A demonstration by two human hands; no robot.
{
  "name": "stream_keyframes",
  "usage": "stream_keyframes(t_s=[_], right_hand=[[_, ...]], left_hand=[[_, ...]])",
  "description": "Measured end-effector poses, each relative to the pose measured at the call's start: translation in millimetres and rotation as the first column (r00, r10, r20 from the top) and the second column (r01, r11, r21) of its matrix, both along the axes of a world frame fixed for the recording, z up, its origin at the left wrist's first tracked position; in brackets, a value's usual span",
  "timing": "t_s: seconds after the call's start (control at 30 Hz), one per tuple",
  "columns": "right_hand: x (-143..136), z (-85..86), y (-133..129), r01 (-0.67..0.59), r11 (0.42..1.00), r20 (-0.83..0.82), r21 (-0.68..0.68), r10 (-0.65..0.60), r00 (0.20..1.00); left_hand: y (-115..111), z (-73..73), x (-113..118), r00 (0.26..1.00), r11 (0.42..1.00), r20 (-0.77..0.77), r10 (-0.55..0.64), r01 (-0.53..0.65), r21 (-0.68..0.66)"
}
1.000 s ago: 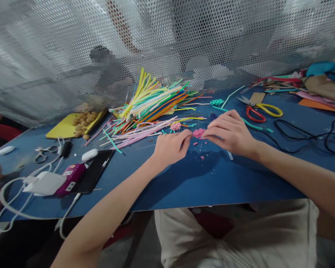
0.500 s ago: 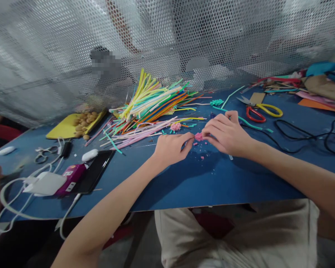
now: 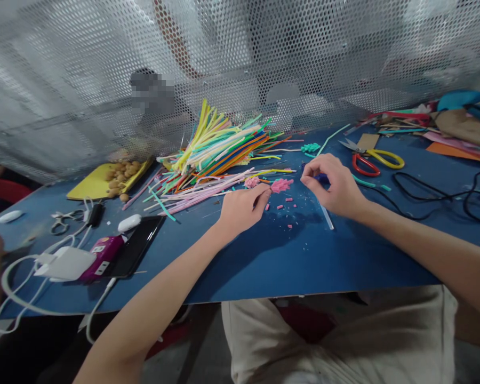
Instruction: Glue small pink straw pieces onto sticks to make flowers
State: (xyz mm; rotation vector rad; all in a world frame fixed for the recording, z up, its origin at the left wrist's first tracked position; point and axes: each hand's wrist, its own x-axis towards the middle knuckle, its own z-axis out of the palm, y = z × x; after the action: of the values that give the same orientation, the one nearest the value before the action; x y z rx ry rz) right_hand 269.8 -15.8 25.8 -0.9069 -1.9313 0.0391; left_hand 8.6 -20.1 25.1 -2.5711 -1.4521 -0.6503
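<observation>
Two hands (image 3: 244, 208) (image 3: 338, 186) apart, left edge-pinching pink cluster (image 3: 282, 185)

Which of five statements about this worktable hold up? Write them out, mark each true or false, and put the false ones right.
1. The left hand pinches a pink spiky piece. True.
2. The right hand is touching the pink spiky piece. False: a gap separates them.
3. The scissors with one red and one yellow handle lie on the tabletop, held by neither hand. True.
4. The round tan balls lie on red material. False: the material under them is yellow.
5. Small pink bits are scattered near the left hand. True.
</observation>
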Motion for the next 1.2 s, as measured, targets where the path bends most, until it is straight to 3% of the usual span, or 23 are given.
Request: stream_keyframes(t_s=[0.1, 0.23, 0.4, 0.67, 0.83, 0.97, 1.2], right_hand=[[-4, -2.5, -2, -0.134, 0.979, -0.109, -0.151, 0.118, 0.987], [-15, -8.0, -7, -0.348, 0.883, -0.224, -0.315, 0.286, 0.931], [-24, -13.5, -12, -0.425, 0.775, -0.416, -0.468, 0.231, 0.88], [-24, -11.9, -11, -0.388, 0.797, -0.361, -0.462, 0.231, 0.903], [-20, -11.9, -7, -0.347, 0.825, -0.262, -0.445, 0.25, 0.932], [-15, -13.3, -2, -0.3, 0.848, -0.184, -0.436, 0.242, 0.953], [-14, -12.9, -1, -0.273, 0.861, -0.175, -0.43, 0.217, 0.96]], left_hand=[[0, -0.3, -1, 0.998, 0.999, 0.058, -0.003, 0.001, 0.043], [-4, 0.7, 0, 0.993, 0.997, 0.111, -0.031, 0.023, 0.079], [-9, 1.9, 3, 0.985, 0.99, 0.138, -0.102, 0.088, 0.106], [-10, 3.5, 6, 0.983, 0.991, 0.134, -0.127, 0.119, 0.064], [-8, 8.9, 5, 0.907, 0.969, 0.399, -0.134, 0.204, -0.138], [-5, 10.7, 1, 0.814, 0.946, 0.571, -0.109, 0.261, -0.191], [-2, 6.9, 0, 0.843, 0.937, 0.523, -0.126, 0.274, -0.216]])
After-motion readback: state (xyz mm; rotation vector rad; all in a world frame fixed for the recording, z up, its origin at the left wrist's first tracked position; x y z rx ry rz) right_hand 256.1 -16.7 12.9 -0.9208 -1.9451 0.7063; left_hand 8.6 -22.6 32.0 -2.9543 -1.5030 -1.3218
